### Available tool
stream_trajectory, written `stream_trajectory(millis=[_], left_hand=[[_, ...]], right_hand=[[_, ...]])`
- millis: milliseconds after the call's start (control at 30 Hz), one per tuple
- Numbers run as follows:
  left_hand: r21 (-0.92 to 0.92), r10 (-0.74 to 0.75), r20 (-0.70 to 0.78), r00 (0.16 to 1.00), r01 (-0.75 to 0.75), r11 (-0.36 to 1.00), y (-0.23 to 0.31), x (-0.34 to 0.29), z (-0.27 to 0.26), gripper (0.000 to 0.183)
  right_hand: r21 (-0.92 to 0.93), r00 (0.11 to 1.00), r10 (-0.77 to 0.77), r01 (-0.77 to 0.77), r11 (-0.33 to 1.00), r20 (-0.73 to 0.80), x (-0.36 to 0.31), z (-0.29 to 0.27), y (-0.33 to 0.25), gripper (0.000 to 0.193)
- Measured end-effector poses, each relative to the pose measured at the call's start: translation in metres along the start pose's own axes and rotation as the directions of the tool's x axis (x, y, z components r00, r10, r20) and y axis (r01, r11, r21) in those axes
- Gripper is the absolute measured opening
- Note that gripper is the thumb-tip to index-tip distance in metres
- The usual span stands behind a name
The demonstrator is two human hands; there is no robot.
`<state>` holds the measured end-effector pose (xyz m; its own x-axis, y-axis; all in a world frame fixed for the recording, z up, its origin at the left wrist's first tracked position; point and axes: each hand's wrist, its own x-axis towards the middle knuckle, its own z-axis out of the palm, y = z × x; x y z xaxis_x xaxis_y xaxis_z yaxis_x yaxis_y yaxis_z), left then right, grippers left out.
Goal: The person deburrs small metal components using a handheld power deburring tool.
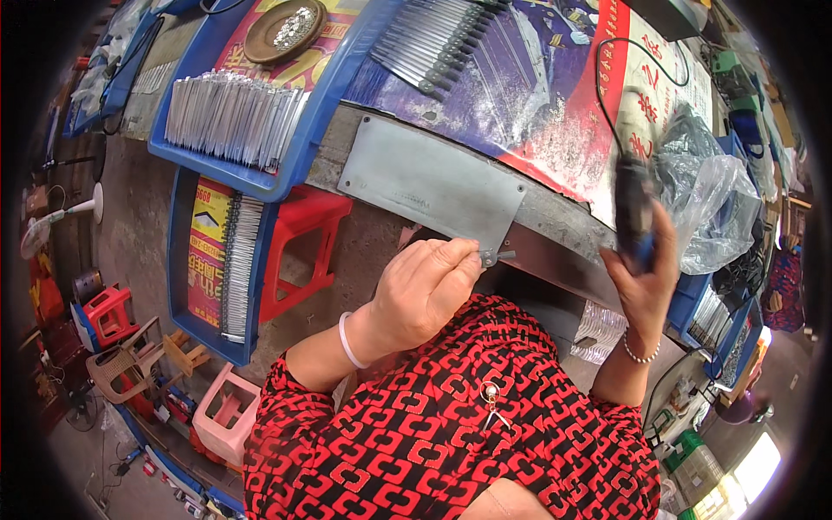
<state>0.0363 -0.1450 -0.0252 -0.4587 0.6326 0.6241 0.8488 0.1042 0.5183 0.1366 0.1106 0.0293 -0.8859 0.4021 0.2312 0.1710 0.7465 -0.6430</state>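
My left hand (429, 290) is closed in a pinch on a small metal strip (494, 256). Only its end, with a round pivot, shows past the fingertips; the fist hides the rest. This end is just off the near edge of a flat grey metal plate (433, 178) at the bench edge. Off to the right, my right hand (648, 282) grips a black corded electric screwdriver (633, 204), upright and smeared by motion. Its cord (604, 95) loops up over the bench. Farther back lies a row of metal strips with dark ends (438, 43).
A blue tray (160, 143) at the left holds many upright metal strips (236, 121) and a brown bowl (254, 42) of small shiny parts. Below it are another blue tray (176, 260) and a red stool (299, 256). Clear plastic bags (719, 208) lie at the right.
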Motion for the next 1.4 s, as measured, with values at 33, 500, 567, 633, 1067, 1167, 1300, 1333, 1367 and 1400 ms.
stream_trajectory(millis=[33,500,567,633,1067,1167,1300,1333,1367,1400], left_hand=[[0.014,0.018,0.005,1.0,-0.018,1.0,0.0,0.001,-0.002,0.035],[0.066,-0.409,-0.106,0.907,0.416,0.907,-0.016,-0.044,-0.051,0.024],[0.078,-0.522,-0.159,0.838,0.538,0.84,-0.023,-0.055,-0.073,0.022],[0.054,-0.62,-0.363,0.696,0.68,0.732,-0.039,-0.083,-0.092,0.016],[-0.776,-0.916,-0.379,-0.135,0.586,0.234,-0.218,-0.189,-0.148,0.018],[-0.652,-0.923,-0.372,-0.093,0.734,0.189,-0.241,-0.197,-0.142,0.011],[-0.758,-0.941,-0.31,-0.134,0.632,0.159,-0.252,-0.186,-0.132,0.011],[-0.751,-0.933,-0.313,-0.177,0.648,0.129,-0.254,-0.181,-0.13,0.014],[-0.742,-0.923,-0.317,-0.218,0.663,0.098,-0.254,-0.176,-0.128,0.018],[-0.739,-0.924,-0.316,-0.215,0.667,0.098,-0.258,-0.178,-0.125,0.018]], right_hand=[[0.103,0.994,0.099,-0.093,0.99,-0.052,-0.009,-0.003,0.0,0.069],[0.901,0.999,-0.034,0.029,0.433,-0.016,-0.015,0.015,-0.046,0.069],[0.862,0.997,-0.046,0.077,0.501,-0.062,-0.017,0.005,-0.046,0.069],[0.911,0.998,-0.004,0.057,0.409,-0.061,-0.016,0.004,-0.061,0.062],[0.905,0.996,-0.086,0.047,0.422,-0.012,-0.002,0.015,-0.083,0.051],[0.905,0.997,-0.08,0.031,0.425,0.004,0.0,0.015,-0.082,0.05],[0.891,0.986,-0.157,0.02,0.454,0.058,0.002,0.011,-0.073,0.047],[0.89,0.987,-0.15,0.017,0.456,0.058,0.003,0.012,-0.072,0.047],[0.885,0.986,-0.162,0.038,0.464,0.043,0.005,0.014,-0.071,0.047],[0.881,0.984,-0.176,0.06,0.469,0.027,0.007,0.016,-0.072,0.047]])
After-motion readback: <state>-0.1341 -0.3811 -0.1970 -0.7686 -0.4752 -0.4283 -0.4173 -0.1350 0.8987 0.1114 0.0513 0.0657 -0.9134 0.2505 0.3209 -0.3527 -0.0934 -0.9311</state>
